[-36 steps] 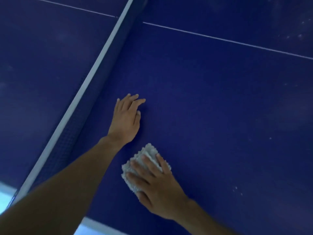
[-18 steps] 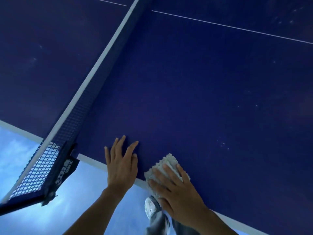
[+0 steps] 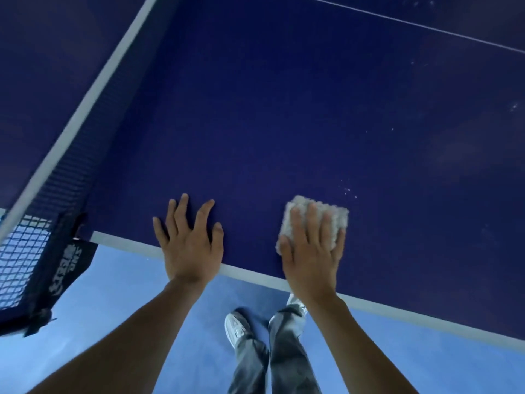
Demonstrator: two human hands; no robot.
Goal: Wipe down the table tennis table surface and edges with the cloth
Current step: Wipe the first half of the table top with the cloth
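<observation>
The right hand (image 3: 311,251) presses a folded white cloth (image 3: 316,220) flat-fingered onto the blue table tennis table (image 3: 284,109) near its white edge. The left hand (image 3: 190,240) rests beside it, fingers spread, holding nothing.

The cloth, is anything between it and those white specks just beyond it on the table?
Nothing visible. The cloth lies flat under the right hand, and the white specks sit just beyond its far right corner on bare blue table. The left hand presses the table off to the left, clear of that path.
</observation>
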